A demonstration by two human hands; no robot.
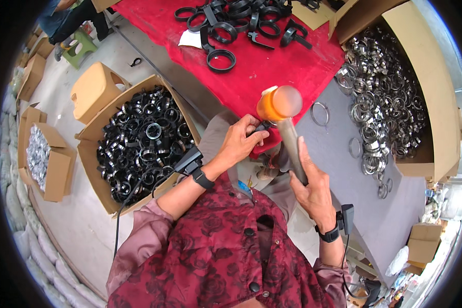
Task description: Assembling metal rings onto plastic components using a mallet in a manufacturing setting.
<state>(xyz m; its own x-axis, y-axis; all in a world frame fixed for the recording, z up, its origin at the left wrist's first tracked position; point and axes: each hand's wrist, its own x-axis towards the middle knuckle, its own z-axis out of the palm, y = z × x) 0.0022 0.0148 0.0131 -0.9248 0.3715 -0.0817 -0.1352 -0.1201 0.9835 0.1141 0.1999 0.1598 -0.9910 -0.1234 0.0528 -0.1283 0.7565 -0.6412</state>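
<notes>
My right hand (pixel 313 192) grips the grey handle of a mallet (pixel 281 104) with an orange and pale head. The mallet head is over the near corner of the red-covered table (pixel 251 87), just beside my left hand (pixel 243 137). The left fingers are closed on a small black part (pixel 262 127) at that corner; the mallet head hides much of it. Farther back on the red cloth lie several black ring-shaped clamps with arms, one black ring clamp (pixel 221 60) nearest me.
To my left stands a cardboard box (pixel 87 169) full of black ring parts. On the right, shiny metal rings (pixel 374 128) spill from a tipped carton (pixel 421 46) onto a grey table (pixel 339 164). A yellow stool (pixel 95 92) and another person (pixel 66 23) are at the far left.
</notes>
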